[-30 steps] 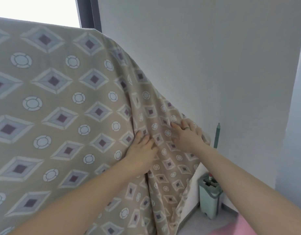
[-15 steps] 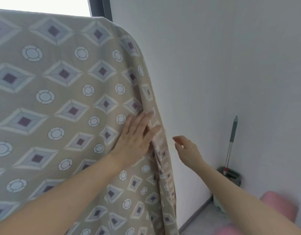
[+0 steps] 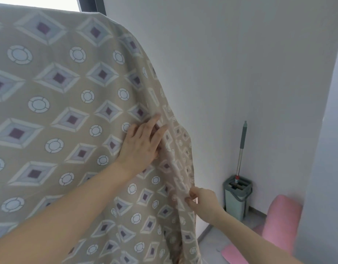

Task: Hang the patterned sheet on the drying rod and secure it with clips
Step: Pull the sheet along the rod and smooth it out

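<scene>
The patterned sheet point(image 3: 55, 111), beige with grey-purple diamonds and white circles, hangs draped over a rod that stays hidden under its top fold. It fills the left and centre of the view. My left hand point(image 3: 141, 143) lies flat on the cloth near its right side, fingers straight and pointing up-right. Lower down, my right hand point(image 3: 200, 201) pinches the sheet's right edge between thumb and fingers. No clips are visible.
A white wall point(image 3: 240, 73) stands close behind the sheet's right edge. A mop point(image 3: 241, 149) stands in a grey-green bucket point(image 3: 237, 199) in the corner. A pink object point(image 3: 280, 221) sits on the floor at the right. A dark window frame point(image 3: 92, 6) shows at top.
My right hand let go of the sheet, dropped lower and now pinches its right edge. My left hand slid up and flattened on the cloth. The bunched corner now hangs straighter.
</scene>
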